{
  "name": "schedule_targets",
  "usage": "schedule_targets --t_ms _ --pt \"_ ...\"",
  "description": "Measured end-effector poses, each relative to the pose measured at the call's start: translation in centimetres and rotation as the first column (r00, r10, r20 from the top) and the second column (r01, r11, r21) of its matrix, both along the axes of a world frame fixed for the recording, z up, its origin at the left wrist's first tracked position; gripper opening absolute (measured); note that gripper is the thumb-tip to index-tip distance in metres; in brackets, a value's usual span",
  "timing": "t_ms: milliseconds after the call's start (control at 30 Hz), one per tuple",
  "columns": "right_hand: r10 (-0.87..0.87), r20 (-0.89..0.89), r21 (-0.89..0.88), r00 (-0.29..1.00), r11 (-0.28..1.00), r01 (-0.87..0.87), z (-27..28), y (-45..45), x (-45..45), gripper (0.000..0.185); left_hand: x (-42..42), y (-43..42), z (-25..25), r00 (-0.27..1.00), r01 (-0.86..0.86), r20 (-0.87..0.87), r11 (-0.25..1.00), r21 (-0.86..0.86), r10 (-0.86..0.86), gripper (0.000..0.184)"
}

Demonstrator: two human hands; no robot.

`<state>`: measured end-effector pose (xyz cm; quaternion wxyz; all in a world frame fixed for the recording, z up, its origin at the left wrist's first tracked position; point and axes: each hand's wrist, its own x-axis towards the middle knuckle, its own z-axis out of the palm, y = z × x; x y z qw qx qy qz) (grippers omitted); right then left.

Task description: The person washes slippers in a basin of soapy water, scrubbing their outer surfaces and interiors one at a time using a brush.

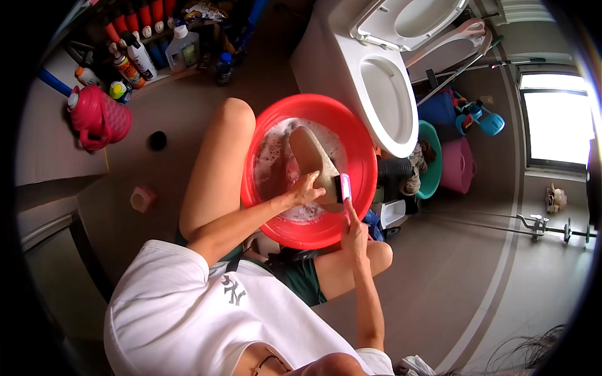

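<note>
A large red basin [361, 153] of foamy, cloudy water stands between my bent knees. Over the suds I hold a beige shoe [306, 150] at a tilt, its long flat side showing. My left hand [307, 190] is closed on the near part of the shoe. In my right hand [354, 235] is a pink-backed scrub brush [345, 187] with dark bristles, which rest against the shoe's right edge. The index finger lies along the brush handle. Part of the shoe's near end is hidden behind my left hand.
A white toilet [404, 135] with raised lid stands just beyond the basin. To the right are a teal tub [433, 169] with cloth and a pink bucket [459, 165]. Bottles fill a shelf at upper left, near a pink jug [99, 117]. A pink soap box [143, 199] lies on the floor.
</note>
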<state>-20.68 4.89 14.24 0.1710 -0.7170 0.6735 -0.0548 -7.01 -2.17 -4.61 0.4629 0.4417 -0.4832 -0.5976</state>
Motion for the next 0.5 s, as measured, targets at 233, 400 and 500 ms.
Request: schedule_targets --t_ms 233,400,500 --pt "0.006 -0.022 0.057 1.0 0.998 -0.005 -0.1 4.7 1.4 0.052 2.7 0.3 1.8 0.976 0.209 -0.034 0.972 -0.111 -0.214 0.054" --pt "0.08 -0.053 -0.007 0.995 0.997 -0.08 -3.2 2.4 2.4 0.055 3.1 0.9 -0.3 0.919 0.372 -0.152 0.928 0.032 -0.363 0.038" --pt "0.079 -0.149 -0.063 0.986 0.994 -0.089 -5.6 -2.2 3.6 0.053 3.8 1.0 1.0 0.905 0.402 -0.208 0.906 0.133 -0.371 0.04"
